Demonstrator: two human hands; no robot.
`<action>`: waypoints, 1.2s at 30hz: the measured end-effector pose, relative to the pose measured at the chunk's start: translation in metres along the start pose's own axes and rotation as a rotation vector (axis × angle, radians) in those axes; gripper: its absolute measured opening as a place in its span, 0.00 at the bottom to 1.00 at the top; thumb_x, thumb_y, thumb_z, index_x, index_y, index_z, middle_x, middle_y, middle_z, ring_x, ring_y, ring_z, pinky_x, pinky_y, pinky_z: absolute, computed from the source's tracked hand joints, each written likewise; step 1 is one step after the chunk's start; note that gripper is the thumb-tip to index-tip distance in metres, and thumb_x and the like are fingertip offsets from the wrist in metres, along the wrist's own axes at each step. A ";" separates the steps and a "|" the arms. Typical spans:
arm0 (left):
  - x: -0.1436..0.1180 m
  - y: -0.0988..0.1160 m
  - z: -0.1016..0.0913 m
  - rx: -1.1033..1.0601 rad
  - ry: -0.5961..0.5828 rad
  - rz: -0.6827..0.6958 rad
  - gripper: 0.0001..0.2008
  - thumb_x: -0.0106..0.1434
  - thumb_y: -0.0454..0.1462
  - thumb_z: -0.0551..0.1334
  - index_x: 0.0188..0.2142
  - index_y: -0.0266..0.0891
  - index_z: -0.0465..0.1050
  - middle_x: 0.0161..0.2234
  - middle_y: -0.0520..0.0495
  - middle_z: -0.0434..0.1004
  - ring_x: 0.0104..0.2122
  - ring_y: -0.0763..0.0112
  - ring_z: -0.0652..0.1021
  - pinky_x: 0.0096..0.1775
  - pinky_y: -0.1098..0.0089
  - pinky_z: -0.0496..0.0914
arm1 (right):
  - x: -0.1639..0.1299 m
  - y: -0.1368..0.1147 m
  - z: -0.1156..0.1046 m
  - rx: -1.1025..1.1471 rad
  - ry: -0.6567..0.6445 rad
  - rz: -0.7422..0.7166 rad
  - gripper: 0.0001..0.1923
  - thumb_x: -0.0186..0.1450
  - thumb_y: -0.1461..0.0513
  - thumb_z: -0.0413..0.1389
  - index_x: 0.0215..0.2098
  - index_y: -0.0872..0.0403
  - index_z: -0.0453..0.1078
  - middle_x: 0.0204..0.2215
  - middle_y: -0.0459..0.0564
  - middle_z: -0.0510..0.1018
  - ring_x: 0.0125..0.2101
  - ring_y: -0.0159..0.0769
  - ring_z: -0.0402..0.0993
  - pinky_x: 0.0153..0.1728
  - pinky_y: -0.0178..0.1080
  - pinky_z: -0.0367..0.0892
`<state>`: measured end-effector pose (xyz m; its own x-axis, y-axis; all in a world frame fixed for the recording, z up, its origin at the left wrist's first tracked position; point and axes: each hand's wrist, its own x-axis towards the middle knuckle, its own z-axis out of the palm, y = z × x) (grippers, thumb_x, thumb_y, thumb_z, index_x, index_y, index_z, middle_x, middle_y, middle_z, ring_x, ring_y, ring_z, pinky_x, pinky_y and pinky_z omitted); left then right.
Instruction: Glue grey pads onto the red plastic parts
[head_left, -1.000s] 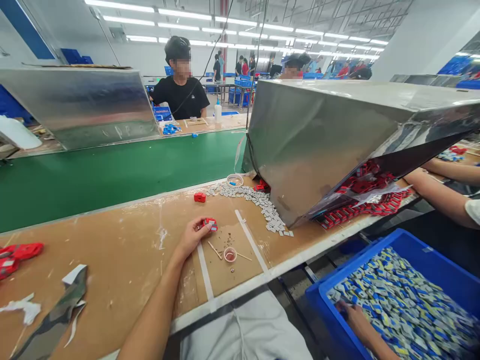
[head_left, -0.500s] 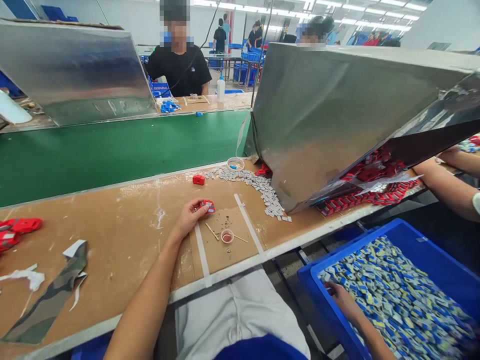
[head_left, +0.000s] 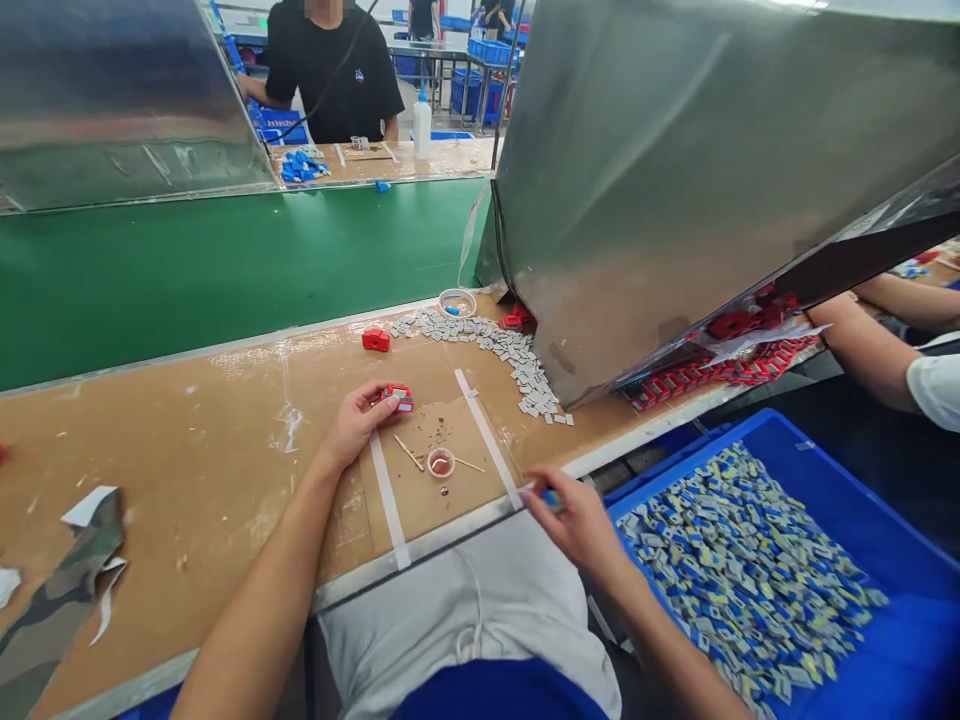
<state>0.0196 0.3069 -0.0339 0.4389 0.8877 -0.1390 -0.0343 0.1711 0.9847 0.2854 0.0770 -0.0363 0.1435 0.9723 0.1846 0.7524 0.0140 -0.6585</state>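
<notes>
Blue bin (head_left: 885, 640) (right corner cropped)

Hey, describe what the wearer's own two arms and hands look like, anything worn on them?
Both forearms are bare to the frame edge: no sleeves, gloves, watch or rings visible on the left hand or the right hand. Fingernails look short and unpainted.

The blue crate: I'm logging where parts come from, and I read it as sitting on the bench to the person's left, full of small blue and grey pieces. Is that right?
Not quite. The head view shows the blue crate to the person's right, below the bench edge, not on it to the left. It is indeed full of small blue and grey pieces.
</notes>
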 end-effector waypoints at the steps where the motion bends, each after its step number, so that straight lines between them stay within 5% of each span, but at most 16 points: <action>1: 0.000 0.000 0.000 -0.006 0.002 0.005 0.26 0.52 0.51 0.74 0.44 0.37 0.79 0.39 0.44 0.83 0.37 0.64 0.82 0.42 0.64 0.79 | 0.015 -0.009 0.013 -0.034 -0.068 -0.087 0.12 0.72 0.56 0.53 0.49 0.53 0.72 0.32 0.51 0.79 0.31 0.38 0.76 0.35 0.37 0.72; 5: -0.001 -0.002 -0.001 -0.046 -0.004 0.012 0.26 0.52 0.50 0.74 0.45 0.36 0.78 0.40 0.43 0.83 0.37 0.64 0.82 0.41 0.66 0.79 | 0.047 -0.013 0.043 -0.166 -0.197 -0.254 0.08 0.73 0.60 0.52 0.45 0.52 0.72 0.37 0.52 0.76 0.36 0.39 0.76 0.38 0.38 0.71; 12: 0.000 -0.004 -0.002 -0.070 -0.021 0.045 0.25 0.52 0.50 0.74 0.43 0.36 0.79 0.39 0.44 0.83 0.37 0.63 0.82 0.42 0.65 0.78 | 0.053 -0.006 0.047 -0.297 -0.103 -0.293 0.09 0.73 0.62 0.50 0.35 0.52 0.69 0.35 0.52 0.76 0.34 0.38 0.74 0.35 0.37 0.68; 18: -0.002 -0.004 -0.001 -0.078 -0.035 0.042 0.23 0.55 0.49 0.73 0.44 0.36 0.78 0.39 0.45 0.83 0.38 0.65 0.81 0.41 0.67 0.77 | 0.075 -0.010 0.023 -0.227 -0.154 -0.314 0.08 0.71 0.62 0.51 0.35 0.53 0.69 0.29 0.48 0.77 0.29 0.35 0.73 0.32 0.35 0.66; 24: -0.003 -0.002 0.000 -0.065 -0.046 0.038 0.22 0.57 0.49 0.72 0.44 0.36 0.79 0.39 0.44 0.83 0.39 0.64 0.82 0.42 0.65 0.77 | 0.103 -0.044 -0.016 -0.253 -0.308 -0.498 0.10 0.72 0.63 0.51 0.35 0.53 0.72 0.30 0.49 0.74 0.30 0.35 0.71 0.32 0.35 0.63; 31: -0.003 -0.003 -0.001 -0.075 -0.041 0.032 0.22 0.55 0.49 0.72 0.44 0.37 0.79 0.39 0.45 0.83 0.39 0.64 0.81 0.42 0.66 0.76 | 0.118 -0.069 -0.001 -0.431 -0.461 -0.628 0.13 0.72 0.64 0.52 0.31 0.54 0.73 0.28 0.48 0.72 0.27 0.33 0.69 0.29 0.34 0.60; 36: -0.002 -0.005 -0.002 -0.068 -0.042 0.058 0.22 0.56 0.49 0.72 0.44 0.37 0.78 0.40 0.44 0.83 0.39 0.64 0.81 0.41 0.67 0.76 | 0.124 -0.078 -0.007 -0.325 -0.526 -0.577 0.06 0.71 0.59 0.58 0.41 0.53 0.74 0.36 0.50 0.77 0.33 0.37 0.75 0.31 0.35 0.65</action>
<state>0.0173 0.3046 -0.0392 0.4717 0.8785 -0.0755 -0.1215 0.1496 0.9813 0.2491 0.1946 0.0433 -0.5771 0.8166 0.0109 0.7751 0.5519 -0.3074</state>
